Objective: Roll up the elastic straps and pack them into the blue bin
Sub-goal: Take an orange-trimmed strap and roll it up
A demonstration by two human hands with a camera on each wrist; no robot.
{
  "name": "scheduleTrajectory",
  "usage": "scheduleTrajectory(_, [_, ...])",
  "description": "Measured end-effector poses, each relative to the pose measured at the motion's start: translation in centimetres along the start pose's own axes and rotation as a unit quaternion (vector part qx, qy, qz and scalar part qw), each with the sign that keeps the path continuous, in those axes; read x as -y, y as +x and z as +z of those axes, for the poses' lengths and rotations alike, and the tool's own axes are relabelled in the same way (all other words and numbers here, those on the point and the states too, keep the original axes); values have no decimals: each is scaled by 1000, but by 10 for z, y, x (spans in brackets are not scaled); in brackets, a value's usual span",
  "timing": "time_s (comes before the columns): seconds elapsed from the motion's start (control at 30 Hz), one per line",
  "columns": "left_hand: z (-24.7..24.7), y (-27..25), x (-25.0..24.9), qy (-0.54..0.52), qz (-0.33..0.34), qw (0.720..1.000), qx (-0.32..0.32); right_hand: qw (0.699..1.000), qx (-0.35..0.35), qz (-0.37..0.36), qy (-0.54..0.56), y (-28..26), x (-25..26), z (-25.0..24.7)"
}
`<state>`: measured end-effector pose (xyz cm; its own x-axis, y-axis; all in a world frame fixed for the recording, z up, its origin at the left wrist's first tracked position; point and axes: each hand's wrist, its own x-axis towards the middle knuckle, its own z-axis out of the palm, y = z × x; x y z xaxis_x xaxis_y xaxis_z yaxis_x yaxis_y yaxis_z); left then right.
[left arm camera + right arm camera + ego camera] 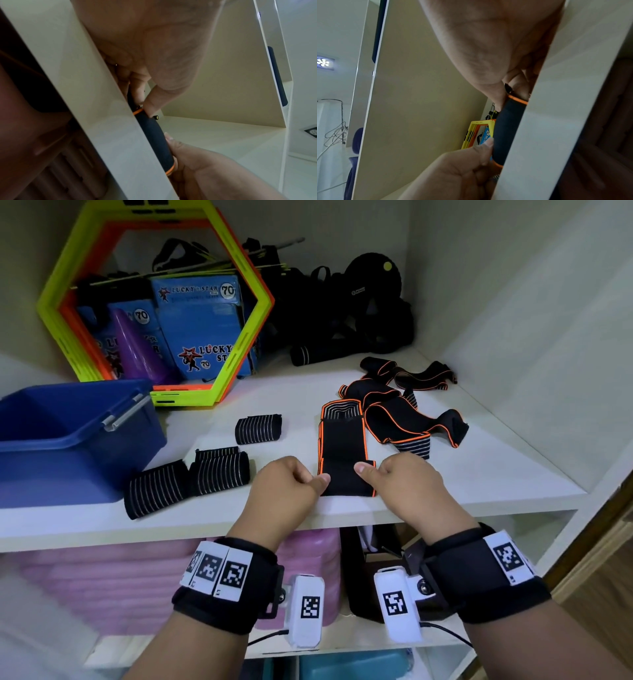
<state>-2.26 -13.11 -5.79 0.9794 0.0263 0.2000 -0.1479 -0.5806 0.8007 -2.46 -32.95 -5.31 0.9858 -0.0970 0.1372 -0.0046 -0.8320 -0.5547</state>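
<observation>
Strap [343,445] black, orange-edged — flat on shelf [479,474], long axis running near to far from hands. Left hand [286,486] and right hand [407,481] both pinch its started roll at near end. Blue bin [61,440] far left — left hand nearer.

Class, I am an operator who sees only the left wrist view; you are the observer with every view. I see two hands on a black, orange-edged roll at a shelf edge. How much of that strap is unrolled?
Observer: Most of it. In the head view the orange-edged strap lies flat, running away from the left hand and right hand, which pinch its near end.
Operator: Where are the finished rolls?
Observer: Three striped rolls lie on the shelf, outside the blue bin.
Operator: Anything more to roll?
Observer: Yes, a loose tangle of straps lies to the right.
</observation>
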Motion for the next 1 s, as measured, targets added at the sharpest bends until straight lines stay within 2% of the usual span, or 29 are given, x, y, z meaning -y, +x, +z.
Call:
scheduleTrajectory(0.1, [-2, 0, -2, -63, 9, 998, 18, 997, -27, -6, 75, 1, 0, -2])
scheduleTrajectory(0.17, [-3, 0, -2, -36, 24, 998, 36, 993, -34, -20, 108, -1, 3, -3])
scheduleTrajectory(0.33, [-8, 1, 3, 22, 42, 997, 66, 991, -73, -94, 53, -5, 6, 7])
scheduleTrajectory(0.4, [-13, 1, 3, 60, 52, 994, 76, 991, -38, -116, 61, -6, 2, 5])
scheduleTrajectory(0.5, [-20, -2, 4, 91, 86, 986, 108, 988, 54, -136, 49, -6, -4, -6])
scheduleTrajectory(0.57, [-23, -4, 4, 98, 100, 982, 123, 986, 80, -143, 32, -5, -9, -9])
scheduleTrajectory(0.77, [-20, -5, 8, 111, 108, 983, 103, 982, 89, -159, 49, -1, -14, -11])
scheduleTrajectory(1.0, [-16, -6, 8, 94, 80, 989, 79, 987, 47, -140, 63, -3, -7, -6])
